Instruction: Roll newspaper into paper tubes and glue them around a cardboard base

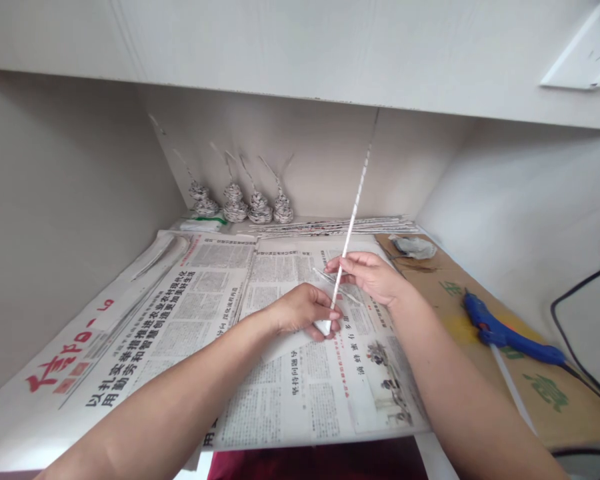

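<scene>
A long thin rolled-paper stick (353, 223) stands tilted in front of me, its top leaning to the right. My left hand (307, 310) is closed around its lower end, where a white folded bit of paper (323, 327) shows between the fingers. Higher up, my right hand (373, 275) pinches the same stick between thumb and fingers. Behind it, a short thin paper piece (351, 295) crosses near the right fingers; whether they touch it I cannot tell. Beneath both hands lie spread newspaper sheets (275, 393).
Several gourd-shaped woven paper pieces (260, 208) stand at the back left. Loose paper sticks (325, 228) lie along the back. On the right, a blue glue gun (510, 333) rests on cardboard (570, 427), with a crumpled clear wrapper (414, 247) behind. A shelf panel (300, 53) hangs overhead.
</scene>
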A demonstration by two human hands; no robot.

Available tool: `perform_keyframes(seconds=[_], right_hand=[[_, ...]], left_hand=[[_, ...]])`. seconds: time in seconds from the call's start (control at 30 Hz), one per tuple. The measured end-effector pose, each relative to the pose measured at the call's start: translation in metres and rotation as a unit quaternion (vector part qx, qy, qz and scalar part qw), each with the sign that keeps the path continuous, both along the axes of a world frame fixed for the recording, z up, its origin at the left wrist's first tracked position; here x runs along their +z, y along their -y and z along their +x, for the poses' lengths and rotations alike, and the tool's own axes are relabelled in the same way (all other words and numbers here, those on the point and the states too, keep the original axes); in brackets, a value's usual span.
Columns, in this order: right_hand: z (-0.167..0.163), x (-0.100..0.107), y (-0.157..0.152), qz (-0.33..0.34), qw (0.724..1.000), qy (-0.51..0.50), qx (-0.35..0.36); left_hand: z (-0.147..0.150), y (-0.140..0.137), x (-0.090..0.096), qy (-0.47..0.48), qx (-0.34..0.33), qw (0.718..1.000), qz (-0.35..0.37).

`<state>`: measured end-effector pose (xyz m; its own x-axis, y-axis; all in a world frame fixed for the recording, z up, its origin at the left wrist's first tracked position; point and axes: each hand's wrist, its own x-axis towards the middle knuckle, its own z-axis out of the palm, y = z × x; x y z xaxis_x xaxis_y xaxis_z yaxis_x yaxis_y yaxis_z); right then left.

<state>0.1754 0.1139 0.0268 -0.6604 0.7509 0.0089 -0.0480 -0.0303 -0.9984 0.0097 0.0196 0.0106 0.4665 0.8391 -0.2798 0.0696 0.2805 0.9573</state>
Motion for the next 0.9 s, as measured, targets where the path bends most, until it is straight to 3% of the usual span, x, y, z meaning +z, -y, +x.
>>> perform_keyframes(seconds=[0.17,0.63,0.77,0.9], right_hand=[[-0.0022,-0.0019,-0.001,0.002,0.998,0.009,-0.065],[0.0021,0.0011,-0.0026,-0.026,1.0,0.005,-0.015],[0.0008,0.0025,-0.0017,-0.006,0.997,0.011,-0.082],[0.0037,0.0041,-0.0012,-0.003,1.0,0.006,-0.002]], left_hand=[[-0.0016,0.0005,0.0012,0.008,-0.007,1.0,0.0],[-0.0007,0.0042,0.005,0.002,-0.028,1.0,-0.002],[0.0004,0.0051,0.009,-0.007,-0.03,0.999,-0.008],[0.0001,0.004,0.0065,-0.01,-0.028,1.0,-0.003]])
